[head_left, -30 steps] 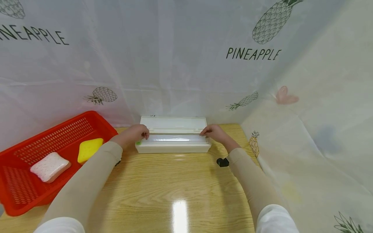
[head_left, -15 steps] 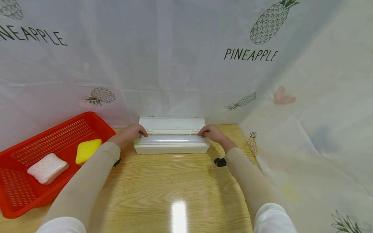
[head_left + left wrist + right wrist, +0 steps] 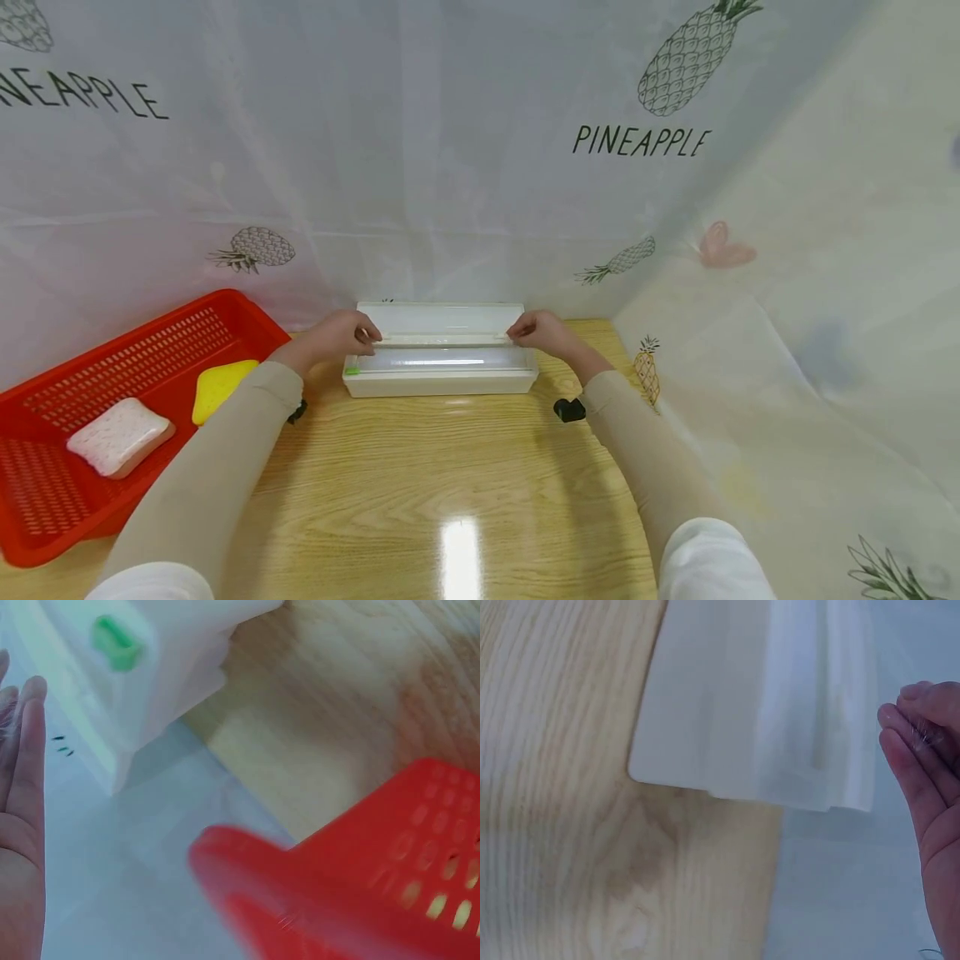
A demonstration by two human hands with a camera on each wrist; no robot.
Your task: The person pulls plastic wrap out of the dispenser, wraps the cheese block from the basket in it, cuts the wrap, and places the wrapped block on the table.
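A white cling film dispenser [image 3: 442,385] stands at the back of the table, its lid [image 3: 442,317] raised. A roll of clear cling film [image 3: 450,358] lies inside. My left hand [image 3: 339,335] is at the box's left end, its thumb and fingers pinching the film's edge; the left wrist view shows clear film at the fingertips. At the right end, my right hand [image 3: 547,333] pinches the other side of the film, a crumpled bit showing between thumb and fingers [image 3: 904,754]. Near the left front corner is a green piece [image 3: 116,643] on the box.
A red plastic basket [image 3: 187,337] stands on the left with a pale pink sponge [image 3: 120,435] and a yellow sponge [image 3: 217,390] in it. Behind the wooden table [image 3: 420,475] hangs a pineapple-print sheet [image 3: 450,167]. A small black device [image 3: 568,410] is by my right wrist.
Both hands have risen slightly from the film roll toward the lid's hinge, with the film's edge between their fingers. The dispenser and basket stay in place; the view shifts a little.
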